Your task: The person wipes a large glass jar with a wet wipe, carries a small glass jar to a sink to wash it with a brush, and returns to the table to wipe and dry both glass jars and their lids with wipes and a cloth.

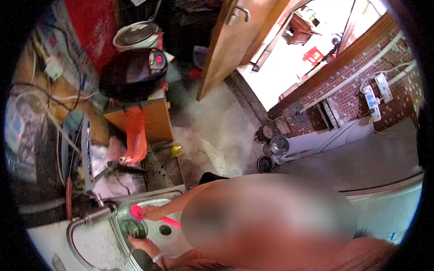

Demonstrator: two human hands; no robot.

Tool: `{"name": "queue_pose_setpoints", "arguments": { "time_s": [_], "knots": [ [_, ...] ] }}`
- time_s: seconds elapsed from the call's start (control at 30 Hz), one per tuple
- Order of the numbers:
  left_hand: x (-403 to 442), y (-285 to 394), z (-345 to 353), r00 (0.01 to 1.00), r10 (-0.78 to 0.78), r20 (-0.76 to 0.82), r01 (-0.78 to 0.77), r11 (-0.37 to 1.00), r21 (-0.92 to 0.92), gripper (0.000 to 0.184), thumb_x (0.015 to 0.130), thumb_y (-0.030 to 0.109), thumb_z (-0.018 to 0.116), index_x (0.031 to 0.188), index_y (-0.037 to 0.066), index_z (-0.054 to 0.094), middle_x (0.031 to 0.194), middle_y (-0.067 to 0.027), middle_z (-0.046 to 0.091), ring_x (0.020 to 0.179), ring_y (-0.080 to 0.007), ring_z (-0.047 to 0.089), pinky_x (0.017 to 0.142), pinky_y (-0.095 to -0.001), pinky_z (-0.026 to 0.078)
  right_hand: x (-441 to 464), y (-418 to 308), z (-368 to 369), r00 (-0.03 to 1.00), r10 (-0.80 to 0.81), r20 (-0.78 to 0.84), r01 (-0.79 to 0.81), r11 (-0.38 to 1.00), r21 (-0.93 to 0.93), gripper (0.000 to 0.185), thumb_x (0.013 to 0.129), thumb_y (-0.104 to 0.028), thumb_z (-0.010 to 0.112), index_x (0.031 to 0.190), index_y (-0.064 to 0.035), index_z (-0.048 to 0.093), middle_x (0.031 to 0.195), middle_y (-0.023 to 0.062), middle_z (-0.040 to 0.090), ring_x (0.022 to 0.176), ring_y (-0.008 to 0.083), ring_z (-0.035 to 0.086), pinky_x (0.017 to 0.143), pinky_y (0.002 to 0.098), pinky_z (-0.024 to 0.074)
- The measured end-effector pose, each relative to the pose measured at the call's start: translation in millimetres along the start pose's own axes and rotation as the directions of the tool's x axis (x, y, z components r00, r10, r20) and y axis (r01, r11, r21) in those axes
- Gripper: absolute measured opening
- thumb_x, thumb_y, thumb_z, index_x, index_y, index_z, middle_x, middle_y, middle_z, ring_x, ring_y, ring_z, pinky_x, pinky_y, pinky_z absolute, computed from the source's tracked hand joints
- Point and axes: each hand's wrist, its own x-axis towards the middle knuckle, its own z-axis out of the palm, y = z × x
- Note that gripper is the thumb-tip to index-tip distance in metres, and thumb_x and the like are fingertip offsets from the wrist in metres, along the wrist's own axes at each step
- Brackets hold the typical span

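Note:
My right hand [153, 212] is closed around a pink brush [172, 222]. The brush's round pink head shows beside the fingers, and its handle runs out below the wrist. Lower down, my left hand [141, 242], with a light band at the wrist, grips the rim of a greenish clear glass bowl [134, 229]. The bowl is over the left part of a steel sink [183, 244], close to the brush head. A dark drain [165, 230] lies to the right of the bowl. A large blurred oval hides much of the lower middle.
A curved metal faucet [88, 219] reaches over the sink's left side. Behind stand a black cooker [131, 77] on a wooden cabinet, with an orange bag [137, 135] hanging. A wooden door [239, 38] is open. Pot lids [279, 145] sit by the right counter [343, 158].

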Motion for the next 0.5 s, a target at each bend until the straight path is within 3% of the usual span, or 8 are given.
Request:
{"name": "queue_pose_setpoints", "arguments": {
  "time_s": [0.13, 0.17, 0.2, 0.23, 0.37, 0.4, 0.47, 0.5],
  "knots": [
    [-1, -2, -18, 0.986, 0.058, 0.153, -0.067, 0.996, 0.059, 0.036, 0.074, 0.031, 0.046, 0.091, -0.001, 0.055, 0.088, -0.0114, 0.053, 0.078, -0.0234, 0.053, 0.066, -0.0362, 0.044, -19, -13, -9, 1.0, -0.001, -0.014, 0.001, 0.999, 0.039, 0.015, 0.078, -0.016, 0.043, 0.079, -0.0053, 0.054, 0.075, 0.0194, 0.056, 0.072, 0.0345, 0.056, 0.063, 0.0427, 0.0434],
    [-7, -1, -14, 0.988, 0.027, 0.153, -0.033, 0.999, 0.031, 0.038, 0.075, 0.031, 0.046, 0.094, 0.0, 0.054, 0.091, -0.0116, 0.052, 0.082, -0.0237, 0.052, 0.069, -0.0362, 0.043, -43, -38, -24, 0.994, 0.109, 0.027, -0.112, 0.961, 0.252, 0.018, 0.079, -0.017, 0.042, 0.074, -0.0051, 0.055, 0.073, 0.0183, 0.057, 0.072, 0.0345, 0.056, 0.063, 0.0427, 0.0437],
    [-26, -2, -11, 0.96, 0.241, 0.14, -0.24, 0.971, -0.022, 0.04, 0.074, 0.033, 0.047, 0.1, 0.002, 0.051, 0.097, -0.0118, 0.049, 0.088, -0.0253, 0.048, 0.073, -0.0364, 0.041, -33, -7, 23, 0.99, 0.135, 0.041, -0.14, 0.97, 0.2, 0.018, 0.08, -0.018, 0.042, 0.077, -0.0057, 0.055, 0.074, 0.019, 0.057, 0.072, 0.0352, 0.056, 0.064, 0.0433, 0.0439],
    [-12, -6, -15, 0.96, 0.241, 0.146, -0.241, 0.97, -0.018, 0.04, 0.074, 0.033, 0.047, 0.1, 0.002, 0.051, 0.097, -0.0118, 0.049, 0.088, -0.0253, 0.048, 0.073, -0.0364, 0.041, -47, -22, 9, 0.991, 0.129, -0.044, -0.116, 0.967, 0.226, 0.02, 0.081, -0.019, 0.041, 0.079, -0.0051, 0.055, 0.075, 0.0201, 0.057, 0.073, 0.0362, 0.056, 0.065, 0.0441, 0.0438],
    [26, -11, -40, 0.995, 0.009, 0.101, -0.006, 1.0, -0.029, 0.04, 0.073, 0.032, 0.051, 0.101, 0.004, 0.05, 0.099, -0.0129, 0.047, 0.09, -0.0289, 0.048, 0.073, -0.0386, 0.041, -15, -20, -15, 0.97, 0.191, 0.149, -0.217, 0.959, 0.185, 0.019, 0.079, -0.018, 0.041, 0.083, -0.0058, 0.055, 0.075, 0.0203, 0.057, 0.073, 0.036, 0.056, 0.065, 0.0434, 0.0439],
    [41, -18, -62, 0.759, 0.53, 0.379, -0.649, 0.665, 0.371, 0.04, 0.073, 0.032, 0.05, 0.101, 0.003, 0.049, 0.101, -0.0133, 0.047, 0.091, -0.029, 0.048, 0.074, -0.039, 0.041, -3, -14, -12, 0.984, 0.176, 0.015, -0.176, 0.965, 0.196, 0.018, 0.078, -0.017, 0.042, 0.084, -0.0057, 0.055, 0.074, 0.0192, 0.057, 0.071, 0.0354, 0.057, 0.062, 0.0434, 0.0441],
    [71, -36, -93, 0.491, 0.496, 0.716, -0.777, -0.123, 0.617, 0.042, 0.067, 0.025, 0.055, 0.103, 0.002, 0.049, 0.102, -0.0134, 0.049, 0.091, -0.0298, 0.049, 0.076, -0.0406, 0.041, 14, -2, -5, 0.99, 0.143, 0.002, -0.141, 0.977, 0.157, 0.017, 0.079, -0.016, 0.042, 0.084, -0.0049, 0.053, 0.074, 0.0186, 0.057, 0.071, 0.0352, 0.056, 0.062, 0.0442, 0.0433],
    [57, -24, -81, 0.491, 0.5, 0.714, -0.772, -0.13, 0.622, 0.042, 0.067, 0.025, 0.055, 0.103, 0.002, 0.049, 0.102, -0.0134, 0.049, 0.091, -0.0298, 0.049, 0.076, -0.0406, 0.041, 13, -6, -9, 0.984, 0.172, 0.055, -0.178, 0.973, 0.147, 0.016, 0.079, -0.016, 0.042, 0.085, -0.0048, 0.053, 0.075, 0.0185, 0.057, 0.073, 0.0352, 0.056, 0.063, 0.0444, 0.043]
  ]
}}
